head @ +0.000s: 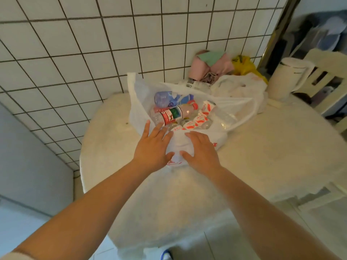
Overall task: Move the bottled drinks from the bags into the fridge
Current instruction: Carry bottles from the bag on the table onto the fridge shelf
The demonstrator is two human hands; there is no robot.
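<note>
Two flat, unclenched hands, left hand (152,147) and right hand (201,151), on crinkly translucent plastic bag (137,102) of bottles (170,113).

My hands lie side by side, left (153,147) and right (201,151), on the near bag (139,102) (bottles (171,114) lie inside). Behind it sits another bag (238,89); the kettle (287,77) stands right, all on the table (281,147).

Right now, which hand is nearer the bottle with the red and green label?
Left. The left hand has fingertips just below the red-and-green-labelled bottle; the right hand lies on the bag's near edge, farther off to the right.
</note>
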